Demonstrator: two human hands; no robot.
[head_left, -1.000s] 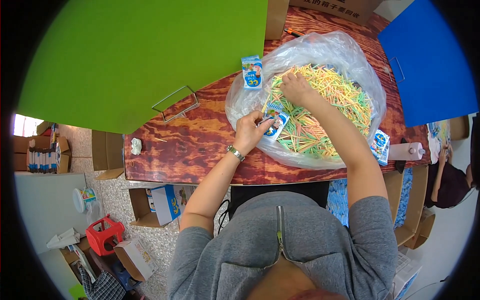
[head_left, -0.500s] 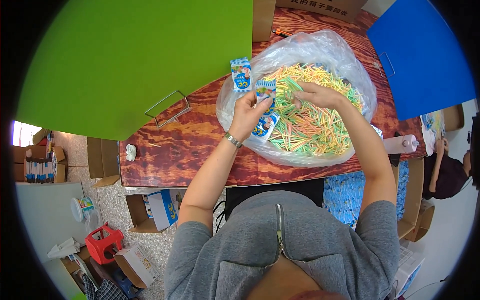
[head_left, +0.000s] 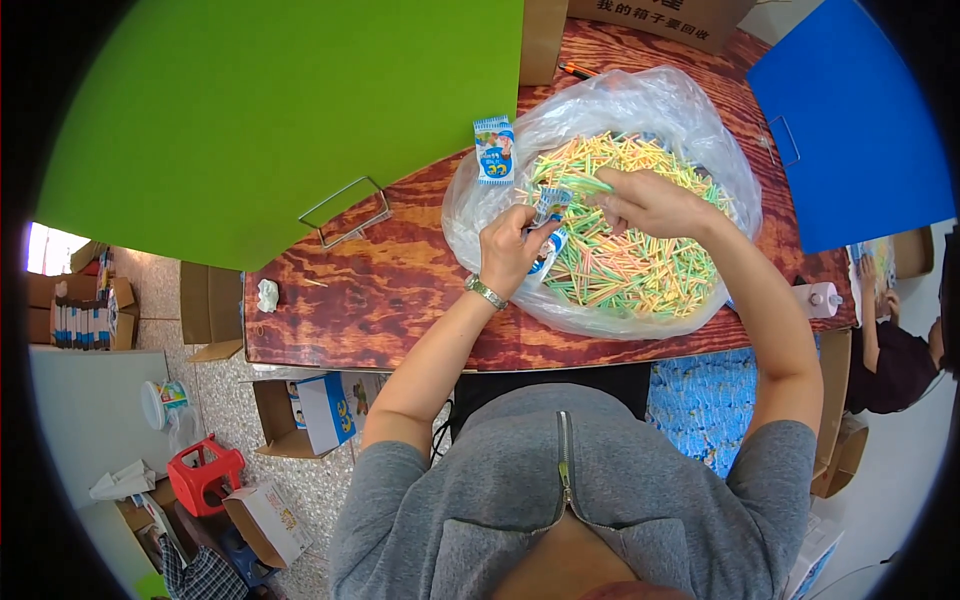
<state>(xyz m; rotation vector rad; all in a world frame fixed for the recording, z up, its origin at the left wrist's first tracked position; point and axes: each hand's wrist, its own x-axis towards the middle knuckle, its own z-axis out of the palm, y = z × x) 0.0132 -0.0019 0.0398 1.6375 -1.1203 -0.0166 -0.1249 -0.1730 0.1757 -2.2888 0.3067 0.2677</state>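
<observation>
My left hand [head_left: 510, 248], a metal watch at its wrist, pinches a small blue-and-white packet [head_left: 552, 203] by its lower part. The packet's top edge gapes. Close beside it, my right hand [head_left: 652, 205] grips a small bunch of thin pastel sticks [head_left: 586, 184], their ends pointing at the packet's mouth. Beneath both hands lies a heap of loose yellow, green and pink sticks [head_left: 640, 275] in a clear plastic bag [head_left: 685, 100] with its sides rolled down. A second packet [head_left: 550, 256] shows partly under my left hand. Another packet [head_left: 493, 150] lies at the bag's far left edge.
A green panel [head_left: 300, 120] with a wire handle covers the far left of the wood-patterned table [head_left: 330, 320]; a blue panel [head_left: 855, 130] stands at the right. A pink-white bottle [head_left: 818, 299] lies near the right edge. Beyond it, a co-worker's arm [head_left: 872, 335] is visible.
My right hand has brought the bunch of sticks closer to the packet. The packet in my left hand has tipped, and its top now gapes. The whole view has shifted slightly.
</observation>
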